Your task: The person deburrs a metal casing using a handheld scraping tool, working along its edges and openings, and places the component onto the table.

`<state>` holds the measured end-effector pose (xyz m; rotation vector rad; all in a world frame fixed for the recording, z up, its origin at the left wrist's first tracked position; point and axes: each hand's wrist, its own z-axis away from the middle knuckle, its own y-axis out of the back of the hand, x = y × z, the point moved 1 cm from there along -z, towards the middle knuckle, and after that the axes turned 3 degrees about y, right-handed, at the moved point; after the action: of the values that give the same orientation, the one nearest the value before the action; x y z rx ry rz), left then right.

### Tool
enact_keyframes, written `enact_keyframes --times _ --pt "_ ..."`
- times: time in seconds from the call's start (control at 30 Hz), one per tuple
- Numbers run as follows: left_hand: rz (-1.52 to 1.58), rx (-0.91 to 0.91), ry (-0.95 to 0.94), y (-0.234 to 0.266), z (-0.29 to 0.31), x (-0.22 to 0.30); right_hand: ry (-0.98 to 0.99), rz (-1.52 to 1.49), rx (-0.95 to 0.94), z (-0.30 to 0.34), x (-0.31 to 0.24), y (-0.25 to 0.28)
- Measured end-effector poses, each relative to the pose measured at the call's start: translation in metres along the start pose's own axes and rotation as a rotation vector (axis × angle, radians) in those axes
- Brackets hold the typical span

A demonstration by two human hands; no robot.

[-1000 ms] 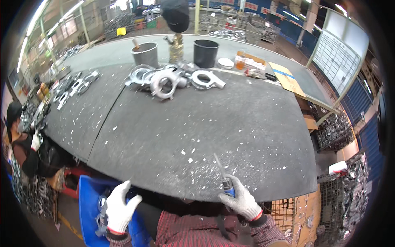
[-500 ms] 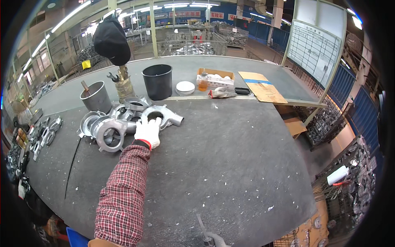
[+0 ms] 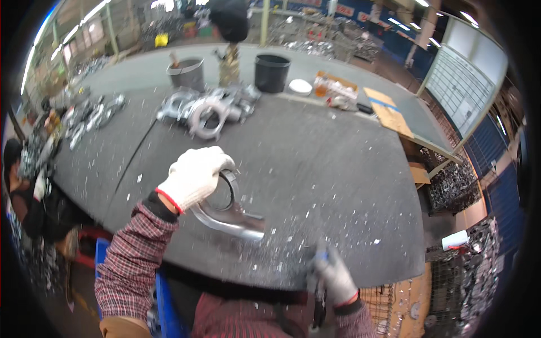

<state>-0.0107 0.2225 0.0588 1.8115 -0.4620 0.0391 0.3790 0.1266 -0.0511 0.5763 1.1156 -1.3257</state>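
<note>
A silvery cast-metal part (image 3: pixel 228 221), a ring with a curved spout, is gripped at its ring by my white-gloved left hand (image 3: pixel 198 173). It is held over the middle of the dark work table (image 3: pixel 338 186), its spout pointing right. My right hand (image 3: pixel 336 277), gloved too and smeared by motion, is closed at the table's near edge. In it is a slim dark hand tool (image 3: pixel 319 307), whose exact kind is too blurred to tell. Beyond my left hand a pile of similar metal castings (image 3: pixel 208 117) lies on the table.
Along the back stand a grey bucket (image 3: pixel 187 75), a black bucket (image 3: pixel 271 73), a white lid (image 3: pixel 300 87) and a cardboard sheet (image 3: pixel 389 111). More metal parts (image 3: pixel 93 118) lie at the left, near another person's gloved hand (image 3: pixel 40 186). A blue bin (image 3: pixel 169 307) sits below the near edge.
My left hand has drawn one casting from the pile toward me. My right hand has come into view at the near edge with the tool. The view has tilted down and shifted left.
</note>
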Motion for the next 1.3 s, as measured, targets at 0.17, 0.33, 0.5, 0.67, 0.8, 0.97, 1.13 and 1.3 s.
enact_keyframes --times 0.17,0.33,0.5,0.67,0.8,0.97,1.13,1.3 --pt "0.022 -0.139 -0.075 -0.069 0.070 0.028 0.015 0.073 -0.102 0.036 0.006 -0.052" --pt "0.109 0.203 0.052 -0.083 0.121 0.005 0.417 0.829 -0.238 0.047 0.009 -0.055" --pt "0.299 0.396 0.262 -0.113 0.193 -0.020 0.303 1.408 -0.573 0.063 -0.009 -0.091" --pt "0.337 0.594 0.233 -0.121 0.199 -0.019 0.371 1.610 -0.601 0.042 -0.008 -0.099" --pt "0.155 0.613 0.228 -0.123 0.200 -0.018 0.153 1.709 -0.671 0.037 -0.029 -0.124" --pt "0.156 0.578 0.346 -0.118 0.201 -0.018 0.190 1.696 -0.740 0.012 -0.041 -0.150" --pt "0.188 0.648 0.311 -0.120 0.198 -0.021 0.215 1.629 -0.766 -0.001 -0.045 -0.165" --pt "0.213 0.769 0.342 -0.139 0.202 -0.028 0.222 1.666 -0.752 -0.026 -0.047 -0.186"
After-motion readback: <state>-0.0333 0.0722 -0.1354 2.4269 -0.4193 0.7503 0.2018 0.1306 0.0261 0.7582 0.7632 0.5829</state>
